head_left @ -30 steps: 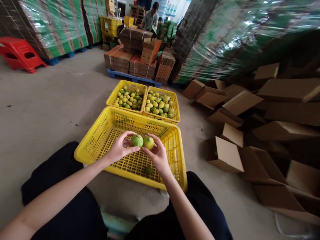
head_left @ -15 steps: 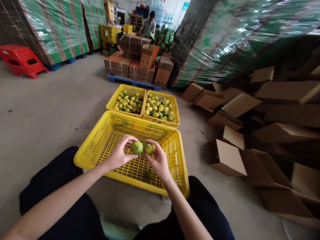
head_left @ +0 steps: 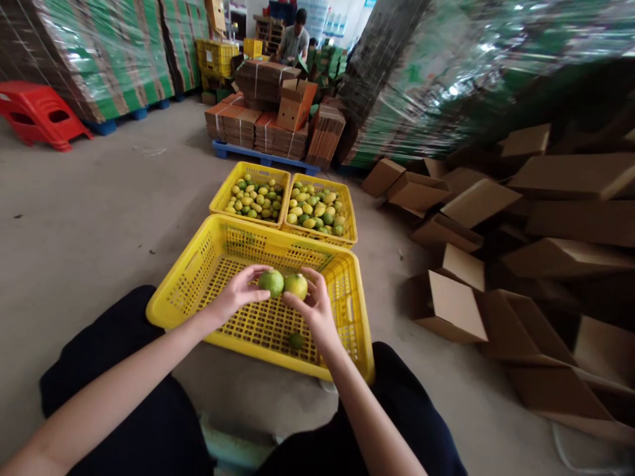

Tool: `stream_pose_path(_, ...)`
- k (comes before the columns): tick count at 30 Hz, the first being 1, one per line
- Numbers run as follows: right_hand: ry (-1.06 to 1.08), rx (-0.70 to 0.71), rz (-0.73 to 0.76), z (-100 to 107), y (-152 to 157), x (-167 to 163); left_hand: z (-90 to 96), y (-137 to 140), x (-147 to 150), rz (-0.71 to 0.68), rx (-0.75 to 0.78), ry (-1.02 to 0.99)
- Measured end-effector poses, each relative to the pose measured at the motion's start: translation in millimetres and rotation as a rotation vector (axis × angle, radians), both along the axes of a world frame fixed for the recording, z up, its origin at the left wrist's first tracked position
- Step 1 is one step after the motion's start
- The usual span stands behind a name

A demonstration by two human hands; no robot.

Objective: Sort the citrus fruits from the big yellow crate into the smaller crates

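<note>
As we look across the floor (head_left: 124,198) from the left, a red stool (head_left: 44,116) stands near a plastic-wrapped stack (head_left: 119,53). Farther on, a bundled pile of flat cardboard (head_left: 238,125) sits on a blue pallet (head_left: 268,160), and behind it a person (head_left: 294,43) leans over something we cannot make out. In front of the pallet, a left crate (head_left: 225,186) and a right crate (head_left: 351,208) stand side by side, both holding yellow and green fruit.

Nearest to us is a yellow basket (head_left: 268,357). Over it, our left hand (head_left: 235,297) holds a green fruit (head_left: 270,283), thumb below and fingers curled around the far side. Just beside it, a yellow-green fruit (head_left: 296,285) is held by our right hand (head_left: 317,309) between thumb and fingers; we cannot tell whether the two fruits touch. Below them, a small dark green fruit (head_left: 296,341) lies on the basket's slotted bottom, left of our right wrist.

On the far right we see loose cardboard boxes (head_left: 456,304) heaped on the floor, some with their flaps spread, in front of another wrapped stack (head_left: 421,86).
</note>
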State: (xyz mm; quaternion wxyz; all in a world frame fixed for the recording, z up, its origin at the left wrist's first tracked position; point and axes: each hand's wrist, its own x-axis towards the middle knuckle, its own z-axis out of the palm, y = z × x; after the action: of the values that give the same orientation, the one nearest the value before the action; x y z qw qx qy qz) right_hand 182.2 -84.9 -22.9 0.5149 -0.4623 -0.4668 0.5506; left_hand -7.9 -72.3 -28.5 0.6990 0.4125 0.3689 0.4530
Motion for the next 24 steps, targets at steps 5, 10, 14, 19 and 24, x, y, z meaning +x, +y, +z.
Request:
stream_pose_path(5, 0.371, -0.177, 0.055, 6.0, 10.1, 5.4, 4.6, 7.3, -3.3, -0.045, -0.336, -0.45)
stream_pose_path(10, 0.619, -0.383, 0.031, 6.3, 14.3, 10.2, 6.7, 9.4, -0.8, -0.006, -0.374, -0.53)
stream_pose_path(14, 0.654, -0.343, 0.069, 5.5, 11.5, 10.4, 7.6, 11.1, 1.6, -0.05, -0.254, -0.488)
stream_pose_path(19, 0.623, -0.279, 0.124, 3.9, 12.4, 9.8, 9.0, 12.8, 7.1, -0.248, -0.13, -0.388)
stream_pose_path(24, 0.512, -0.22, 0.112, 9.4, 11.4, 6.0, 13.8, 11.0, 16.7, -0.243, -0.013, -0.283)
